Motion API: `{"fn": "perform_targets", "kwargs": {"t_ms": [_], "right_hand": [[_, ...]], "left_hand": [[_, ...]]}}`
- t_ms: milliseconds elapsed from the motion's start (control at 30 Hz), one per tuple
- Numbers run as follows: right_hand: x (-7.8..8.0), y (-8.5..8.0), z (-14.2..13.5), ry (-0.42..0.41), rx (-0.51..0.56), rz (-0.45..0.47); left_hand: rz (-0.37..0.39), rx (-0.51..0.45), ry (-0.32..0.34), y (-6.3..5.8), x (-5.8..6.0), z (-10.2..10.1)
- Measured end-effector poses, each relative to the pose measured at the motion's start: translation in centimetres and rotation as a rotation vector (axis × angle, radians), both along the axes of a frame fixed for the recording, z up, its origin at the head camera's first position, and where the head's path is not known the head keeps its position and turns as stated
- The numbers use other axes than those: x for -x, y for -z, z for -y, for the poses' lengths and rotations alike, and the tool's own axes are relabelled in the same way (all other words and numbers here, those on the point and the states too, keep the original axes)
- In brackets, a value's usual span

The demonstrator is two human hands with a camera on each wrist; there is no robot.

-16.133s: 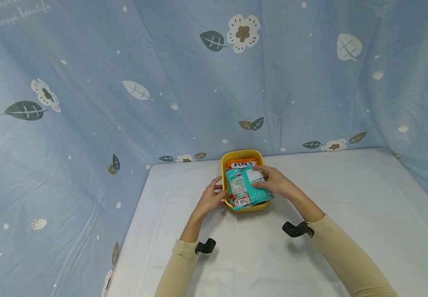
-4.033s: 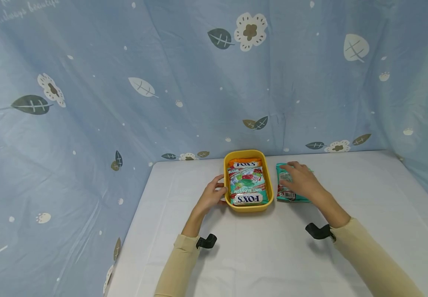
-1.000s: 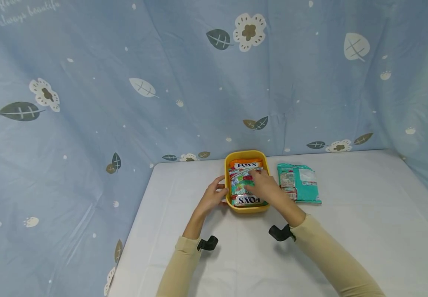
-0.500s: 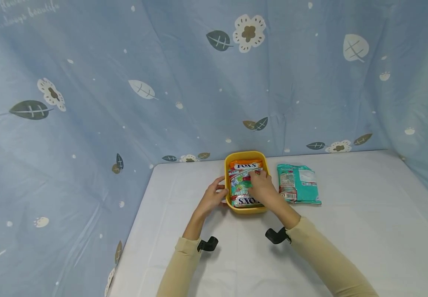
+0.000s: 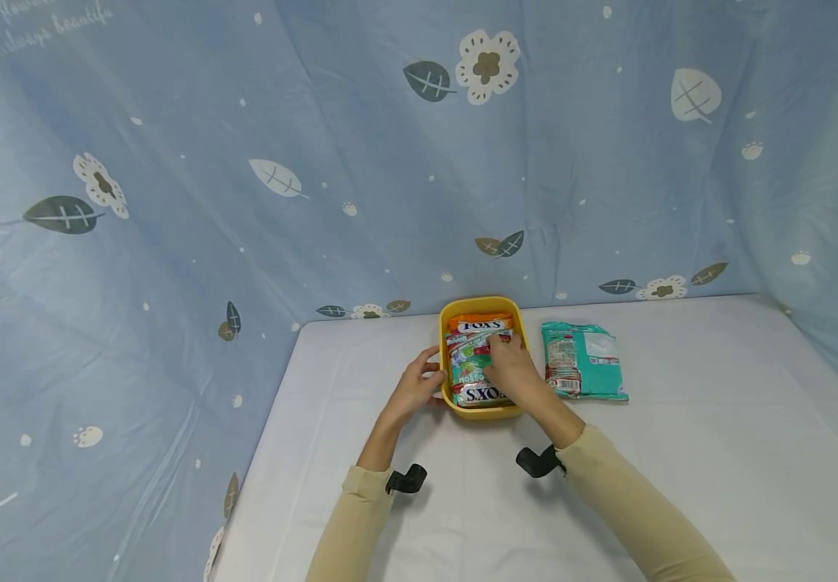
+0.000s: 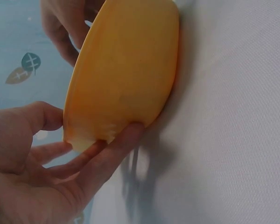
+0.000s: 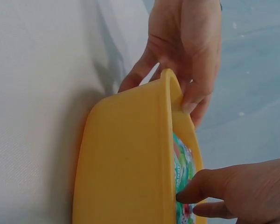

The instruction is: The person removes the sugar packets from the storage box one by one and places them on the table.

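A yellow plastic basket (image 5: 482, 413) sits on the white table, holding a teal FOX'S candy bag (image 5: 467, 368) on top and an orange FOX'S bag (image 5: 480, 318) behind it. My left hand (image 5: 411, 390) grips the basket's left side. In the left wrist view its fingers (image 6: 100, 165) lie along the outer wall, with the thumb up at the rim. My right hand (image 5: 516, 369) reaches in over the right rim, thumb and fingertips pinching the teal bag's printed face. In the right wrist view, the right hand (image 7: 252, 191) hides part of that bag, which shows at the rim.
Another teal candy bag (image 5: 584, 361) lies back side up on the table, right of the basket. A blue patterned curtain (image 5: 360, 162) hangs along the table's back and left edges. Black wrist mounts (image 5: 538, 461) stick out from both sleeves.
Earlier, my right hand took one teal bag from the basket and laid it at the right. It then moved back into the basket, onto the other teal bag. The left hand stays put.
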State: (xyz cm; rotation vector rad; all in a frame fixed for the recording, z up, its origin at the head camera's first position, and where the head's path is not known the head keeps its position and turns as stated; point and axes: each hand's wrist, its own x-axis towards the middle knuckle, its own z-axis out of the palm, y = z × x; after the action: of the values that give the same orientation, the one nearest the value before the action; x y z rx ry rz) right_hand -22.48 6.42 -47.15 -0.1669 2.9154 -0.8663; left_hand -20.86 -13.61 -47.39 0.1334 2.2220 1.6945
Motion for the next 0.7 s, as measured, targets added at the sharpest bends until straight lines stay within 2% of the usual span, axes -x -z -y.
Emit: {"fn": "perform_targets", "kwargs": {"t_ms": [400,700], "right_hand": [[-0.03,-0.30,-0.49,-0.009,0.018,0.058],[0.08,-0.04,-0.74,0.011,0.092,0.062]], "left_hand": [[0.004,-0.007,0.005,0.02,-0.11,-0.03],[-0.003,-0.010,0.001,0.26,0.03,-0.01]]}}
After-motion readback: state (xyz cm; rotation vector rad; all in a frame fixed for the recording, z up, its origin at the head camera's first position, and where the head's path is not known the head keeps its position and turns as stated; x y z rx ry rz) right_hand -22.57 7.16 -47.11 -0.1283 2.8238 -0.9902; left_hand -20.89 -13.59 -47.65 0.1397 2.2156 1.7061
